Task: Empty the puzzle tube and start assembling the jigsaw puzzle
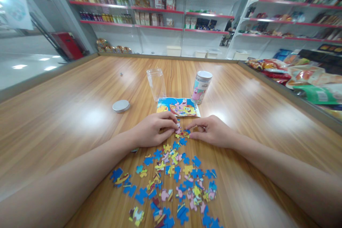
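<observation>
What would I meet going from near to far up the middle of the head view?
Loose puzzle pieces, the puzzle pieces between the hands (left hand, right hand), the cartoon picture sheet, the clear jar, then the wall shelves.

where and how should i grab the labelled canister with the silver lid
Probably around the middle of the labelled canister, the right hand coming from its right: it stands upright, its sides are round, and the picture sheet lies at its front left.

Head-worn view — forward and down
</observation>
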